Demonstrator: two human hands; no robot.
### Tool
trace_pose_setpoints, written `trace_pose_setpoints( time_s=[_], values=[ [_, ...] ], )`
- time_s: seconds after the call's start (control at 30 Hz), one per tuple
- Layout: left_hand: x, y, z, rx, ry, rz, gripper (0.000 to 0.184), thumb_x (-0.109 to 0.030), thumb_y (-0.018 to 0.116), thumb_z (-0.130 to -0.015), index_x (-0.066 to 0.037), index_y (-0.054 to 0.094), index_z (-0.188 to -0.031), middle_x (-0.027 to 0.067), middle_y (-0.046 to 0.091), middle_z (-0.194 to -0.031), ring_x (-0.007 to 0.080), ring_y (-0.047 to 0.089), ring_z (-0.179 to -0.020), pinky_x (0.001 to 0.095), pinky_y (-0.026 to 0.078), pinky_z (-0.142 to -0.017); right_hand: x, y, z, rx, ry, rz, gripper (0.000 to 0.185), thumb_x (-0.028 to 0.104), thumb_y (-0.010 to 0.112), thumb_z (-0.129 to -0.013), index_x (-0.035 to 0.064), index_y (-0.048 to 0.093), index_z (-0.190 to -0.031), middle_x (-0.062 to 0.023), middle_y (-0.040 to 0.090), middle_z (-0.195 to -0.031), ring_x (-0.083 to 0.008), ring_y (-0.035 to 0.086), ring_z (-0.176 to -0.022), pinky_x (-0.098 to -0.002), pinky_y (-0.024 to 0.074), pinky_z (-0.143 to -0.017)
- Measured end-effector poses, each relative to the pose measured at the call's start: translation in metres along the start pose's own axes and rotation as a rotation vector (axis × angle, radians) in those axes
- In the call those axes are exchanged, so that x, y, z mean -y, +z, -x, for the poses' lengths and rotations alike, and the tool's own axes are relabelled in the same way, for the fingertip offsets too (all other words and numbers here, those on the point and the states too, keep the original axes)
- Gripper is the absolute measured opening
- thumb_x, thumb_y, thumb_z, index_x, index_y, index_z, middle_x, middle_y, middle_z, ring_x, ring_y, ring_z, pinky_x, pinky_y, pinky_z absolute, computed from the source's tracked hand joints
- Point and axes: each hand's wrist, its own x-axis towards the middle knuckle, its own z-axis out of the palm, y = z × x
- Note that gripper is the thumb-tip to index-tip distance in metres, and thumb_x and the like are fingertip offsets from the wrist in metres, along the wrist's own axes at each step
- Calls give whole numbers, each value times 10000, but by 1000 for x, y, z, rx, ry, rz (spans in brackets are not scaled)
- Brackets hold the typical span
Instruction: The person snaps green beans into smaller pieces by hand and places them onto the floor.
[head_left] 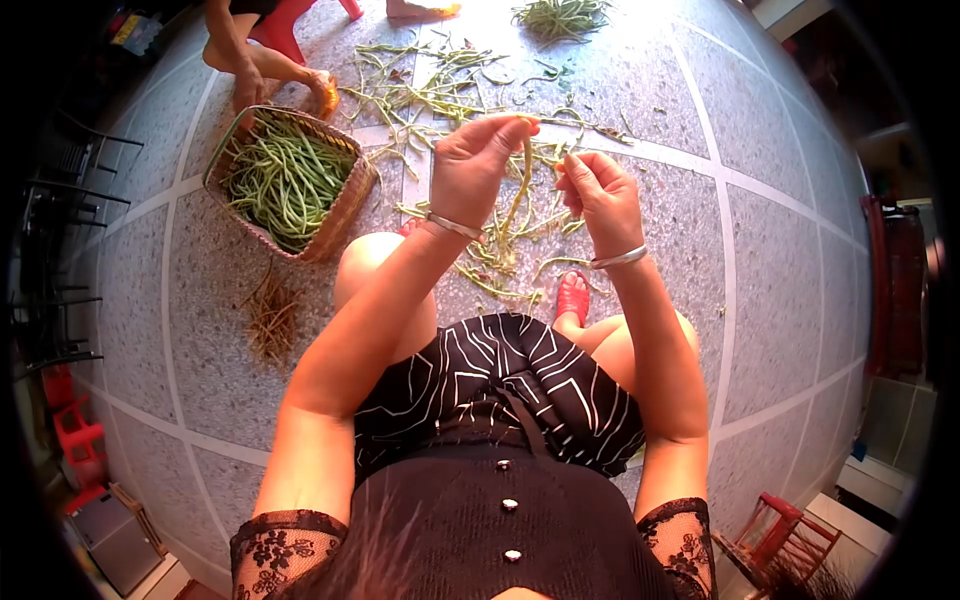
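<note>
My left hand [482, 158] is raised in front of me, thumb and fingers pinched on the upper end of a long green bean [523, 185] that hangs down. Just to its right, my right hand [600, 195] is closed in a pinch near its fingertips; whatever lies between them is too small to make out. The two hands are apart. Below and beyond them, loose green beans [440, 98] are scattered over the floor. A woven basket [345, 205] full of long green beans [285, 180] stands at the left.
Another person's hand [248, 88] is at the basket's far rim. Brown, dry-looking strands [272, 320] lie on the tiled floor [640, 90] below the basket. A green bean pile [562, 18] sits at the far top. Red chairs [78, 440] and dark chairs line the left side.
</note>
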Motion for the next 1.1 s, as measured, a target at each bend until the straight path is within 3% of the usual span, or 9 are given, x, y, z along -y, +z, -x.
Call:
trace_pose_setpoints(
  time_s=[0.17, 0.3, 0.33, 0.43, 0.47, 0.7, 0.9, 0.97, 1.1],
  values=[
    [0, -15, -11, -80, -36, 196, 207, -191, 578, -859, -10, 635, -941, 90, 656, -857, 100, 613, -742, 211, 483, -617, -24, -30, -14, -61, -125, 492, 175, 178, 534, -882, 30, 590, -807, 4, 572, -644, -45, 494, -539, -187, 390, -484],
    [-5, -25, -17, -118, -17, 282, 199, -177, 575, -859, 0, 625, -934, 99, 646, -842, 136, 627, -729, 230, 511, -606, -19, -43, -12, -149, -231, 1173, 136, 168, 602, -807, 39, 585, -846, -44, 615, -722, -166, 583, -637, -315, 467, -595],
    [-6, -26, -18, -119, -17, 292, 196, -174, 576, -859, 1, 623, -933, 99, 645, -839, 139, 628, -727, 234, 515, -608, -24, -48, -14, -113, -265, 1175, 194, 167, 637, -767, 57, 598, -921, -91, 621, -863, -210, 594, -755, -347, 474, -662],
    [-5, -26, -16, -80, -41, 291, 186, -164, 574, -859, 0, 612, -938, 106, 643, -826, 144, 629, -730, 234, 519, -608, -22, -38, -14, 16, -407, 993, 288, 176, 651, -768, 81, 599, -1035, -103, 603, -969, -195, 580, -871, -315, 475, -728],
    [-4, -26, -16, -65, -49, 290, 185, -163, 570, -862, 0, 609, -939, 108, 643, -824, 144, 630, -731, 233, 520, -610, -19, -31, -13, 134, -274, 761, 350, 182, 646, -793, 92, 576, -1124, -87, 601, -1021, -169, 559, -937, -281, 460, -795],
    [3, -19, -15, 85, -114, 233, 223, -169, 527, -886, 13, 583, -1004, 136, 642, -884, 166, 634, -763, 246, 528, -650, -8, 6, -2, 407, -127, 144, 243, 134, 588, -845, 3, 601, -1049, -68, 645, -906, -120, 593, -837, -245, 476, -712],
    [12, -7, -7, 268, -354, -73, 352, -317, 478, -910, -22, 561, -1081, 98, 622, -992, 125, 589, -896, 273, 447, -843, 17, -9, -6, 214, -30, -78, 212, 166, 545, -875, -1, 607, -988, -108, 653, -863, -155, 637, -784, -254, 532, -658],
    [16, -6, -2, 559, -356, -146, 310, -286, 514, -894, -32, 575, -1062, 82, 629, -957, 108, 588, -893, 254, 440, -836, 21, -22, -10, 150, -43, -176, 204, 158, 535, -880, 0, 606, -987, -121, 650, -871, -172, 640, -797, -266, 539, -667],
    [27, -5, 7, 618, -571, -85, 227, -198, 578, -858, -27, 603, -1007, 50, 640, -840, 104, 612, -780, 248, 489, -748, 27, -46, -18, -70, -87, -318, 154, 154, 562, -864, 12, 587, -918, -131, 650, -836, -178, 647, -737, -257, 540, -629]
  ],
)
